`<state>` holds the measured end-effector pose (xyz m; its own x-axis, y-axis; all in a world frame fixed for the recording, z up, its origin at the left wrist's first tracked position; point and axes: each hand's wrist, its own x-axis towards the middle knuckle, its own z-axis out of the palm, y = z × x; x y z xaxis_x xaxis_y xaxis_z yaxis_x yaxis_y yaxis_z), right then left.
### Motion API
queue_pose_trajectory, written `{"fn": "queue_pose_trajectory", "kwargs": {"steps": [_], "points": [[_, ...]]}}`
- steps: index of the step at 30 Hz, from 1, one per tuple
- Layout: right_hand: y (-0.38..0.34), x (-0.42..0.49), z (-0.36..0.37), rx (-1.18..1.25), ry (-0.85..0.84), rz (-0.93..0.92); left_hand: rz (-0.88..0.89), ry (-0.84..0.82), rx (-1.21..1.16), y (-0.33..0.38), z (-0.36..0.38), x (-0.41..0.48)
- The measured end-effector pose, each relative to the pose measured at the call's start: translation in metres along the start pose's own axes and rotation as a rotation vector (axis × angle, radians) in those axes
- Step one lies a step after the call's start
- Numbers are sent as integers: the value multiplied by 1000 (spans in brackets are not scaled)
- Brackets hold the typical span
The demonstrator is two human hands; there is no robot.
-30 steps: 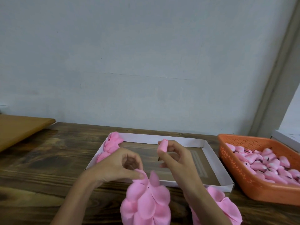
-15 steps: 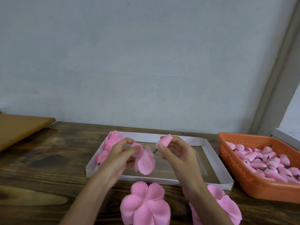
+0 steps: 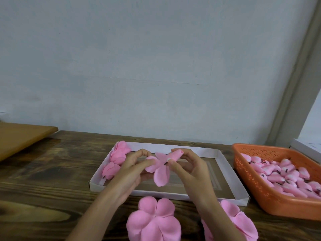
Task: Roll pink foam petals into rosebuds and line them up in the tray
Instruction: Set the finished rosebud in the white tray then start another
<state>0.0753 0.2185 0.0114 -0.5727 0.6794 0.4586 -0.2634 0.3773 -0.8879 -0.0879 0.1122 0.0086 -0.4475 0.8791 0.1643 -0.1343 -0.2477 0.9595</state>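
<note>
petal piece (image 3: 160, 173) brought against bud (image 3: 175, 154) — left grip (image 3: 130, 174) pinches petal piece, right grip (image 3: 192, 172) pinches bud.

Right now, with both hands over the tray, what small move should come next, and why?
Probably push the stem through the petal piece: the right hand pinches the bud with its dark stem tip at that piece's centre, and the left hand pinches the piece, its lobes hanging unwrapped.

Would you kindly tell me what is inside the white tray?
Pink rosebuds lie at the white tray's left end. The left hand and right hand cover part of the middle.
</note>
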Motion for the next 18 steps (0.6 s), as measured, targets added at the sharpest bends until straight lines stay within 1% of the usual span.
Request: {"fn": "queue_pose_trajectory", "kwargs": {"steps": [5, 13, 18], "points": [[0, 1, -2, 50, 19, -4, -11, 63, -127, -1, -1, 3], [0, 2, -2, 65, 8, -20, -3, 69, -71, 3, 2, 0], [1, 3, -3, 55, 14, -17, -8, 88, -81, 1, 1, 0]]}}
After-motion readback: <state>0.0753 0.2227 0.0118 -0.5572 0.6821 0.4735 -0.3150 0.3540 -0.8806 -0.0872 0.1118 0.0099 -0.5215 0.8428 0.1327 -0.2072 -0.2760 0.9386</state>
